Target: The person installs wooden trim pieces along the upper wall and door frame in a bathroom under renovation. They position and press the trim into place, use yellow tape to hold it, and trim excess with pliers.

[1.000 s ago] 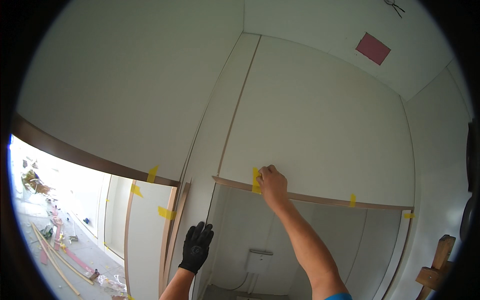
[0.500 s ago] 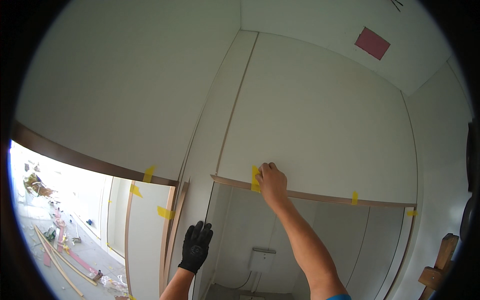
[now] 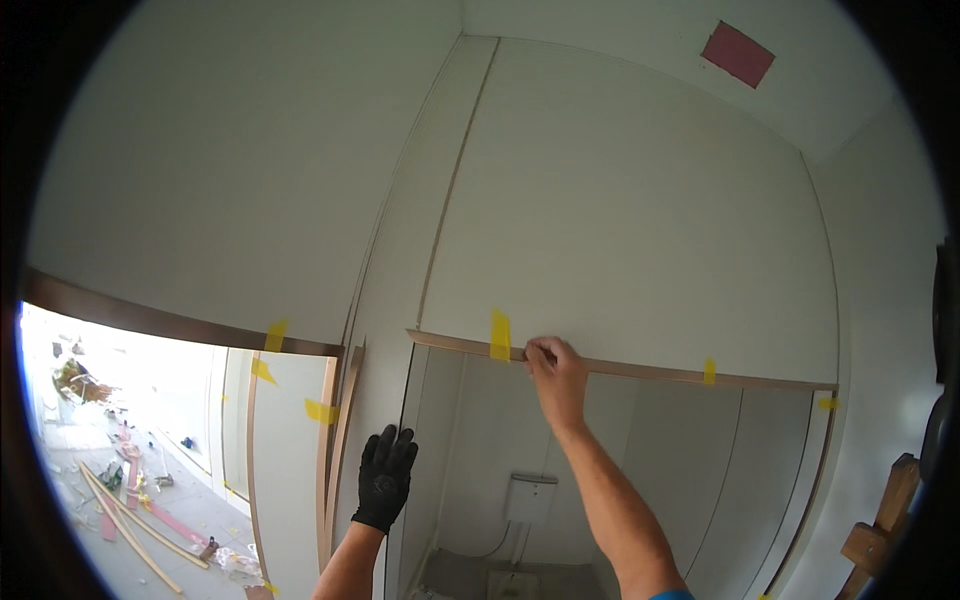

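Note:
A brown trim strip [image 3: 655, 373] runs along the top of the opening, under a large off-white wall panel [image 3: 620, 210]. My bare right hand [image 3: 558, 380] is at this strip, its fingers curled together and the fingertips on the strip's edge. Just left of it, a yellow tape piece [image 3: 501, 335] lies across strip and panel; a second tape piece [image 3: 710, 371] sits farther right. My left hand [image 3: 386, 478], in a black glove, rests with outstretched fingers against the white wall beside the opening's left edge. Nothing shows in its grasp.
A loose-looking upright brown strip [image 3: 343, 430] stands left of my gloved hand. Through the opening a white wall box [image 3: 531, 498] with a cable shows. Debris and long bent strips [image 3: 125, 520] litter the floor at lower left. A wooden piece [image 3: 885, 520] stands at right.
My right hand has left the yellow tape and moved a little right and down onto the trim strip. The gloved left hand stays against the wall. The view has shifted slightly.

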The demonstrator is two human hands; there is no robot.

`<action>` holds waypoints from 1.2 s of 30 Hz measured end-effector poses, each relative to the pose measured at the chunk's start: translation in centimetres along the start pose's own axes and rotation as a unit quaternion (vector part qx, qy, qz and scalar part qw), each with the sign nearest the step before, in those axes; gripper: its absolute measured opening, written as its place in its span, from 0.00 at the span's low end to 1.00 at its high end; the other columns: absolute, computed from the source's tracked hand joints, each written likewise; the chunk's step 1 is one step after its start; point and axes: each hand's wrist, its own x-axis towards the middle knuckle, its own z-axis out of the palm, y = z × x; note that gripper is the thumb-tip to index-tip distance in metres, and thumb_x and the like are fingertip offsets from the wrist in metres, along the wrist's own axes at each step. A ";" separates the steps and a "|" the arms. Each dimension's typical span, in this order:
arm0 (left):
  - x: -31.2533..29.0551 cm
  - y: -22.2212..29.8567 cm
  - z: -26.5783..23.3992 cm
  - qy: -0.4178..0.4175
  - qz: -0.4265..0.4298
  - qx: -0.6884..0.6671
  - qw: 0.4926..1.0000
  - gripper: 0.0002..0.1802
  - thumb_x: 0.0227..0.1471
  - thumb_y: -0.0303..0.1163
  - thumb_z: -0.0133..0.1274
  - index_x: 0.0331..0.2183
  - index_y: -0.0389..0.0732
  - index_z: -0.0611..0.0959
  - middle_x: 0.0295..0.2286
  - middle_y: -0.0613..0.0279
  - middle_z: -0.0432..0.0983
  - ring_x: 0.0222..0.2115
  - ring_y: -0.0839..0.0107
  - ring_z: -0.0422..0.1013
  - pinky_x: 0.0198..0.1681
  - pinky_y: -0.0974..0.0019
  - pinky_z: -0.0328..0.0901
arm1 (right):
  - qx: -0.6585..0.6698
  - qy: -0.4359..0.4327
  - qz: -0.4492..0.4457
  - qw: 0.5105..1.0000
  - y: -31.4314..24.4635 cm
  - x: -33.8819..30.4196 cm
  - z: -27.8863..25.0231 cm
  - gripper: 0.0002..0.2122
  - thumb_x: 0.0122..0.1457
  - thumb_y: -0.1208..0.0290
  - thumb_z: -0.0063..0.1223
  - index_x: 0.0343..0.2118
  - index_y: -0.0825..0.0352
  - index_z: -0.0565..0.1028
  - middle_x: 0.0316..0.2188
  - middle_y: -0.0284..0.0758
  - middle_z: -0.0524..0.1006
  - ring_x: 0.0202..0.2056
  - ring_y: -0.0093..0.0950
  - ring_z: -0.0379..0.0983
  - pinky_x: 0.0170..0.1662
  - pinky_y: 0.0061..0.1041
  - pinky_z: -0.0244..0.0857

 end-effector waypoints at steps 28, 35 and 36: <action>0.7 1.2 0.0 0.018 0.002 0.015 1.000 0.17 0.48 0.22 0.55 0.42 0.45 0.82 0.55 0.60 0.71 0.60 0.53 0.62 0.61 0.45 0.56 | 0.331 0.266 0.111 0.899 3.6 -3.8 9.8 0.04 0.60 0.74 0.57 0.31 0.70 0.75 0.24 0.27 0.74 0.25 0.14 0.68 0.31 0.15 0.65; 0.9 1.3 -0.1 0.000 -0.004 0.017 1.000 0.15 0.49 0.23 0.54 0.41 0.44 0.82 0.54 0.60 0.71 0.59 0.53 0.62 0.60 0.45 0.56 | 0.358 0.169 0.170 0.903 -0.1 -5.3 8.4 0.05 0.59 0.75 0.55 0.28 0.69 0.73 0.22 0.27 0.71 0.23 0.14 0.66 0.28 0.18 0.63; 1.0 1.3 0.1 0.000 -0.003 0.015 1.000 0.14 0.49 0.23 0.54 0.41 0.44 0.82 0.54 0.60 0.71 0.59 0.53 0.62 0.60 0.45 0.56 | 0.351 0.156 0.176 0.906 -1.0 -5.2 7.4 0.06 0.59 0.74 0.55 0.28 0.69 0.73 0.21 0.27 0.71 0.23 0.14 0.66 0.27 0.18 0.63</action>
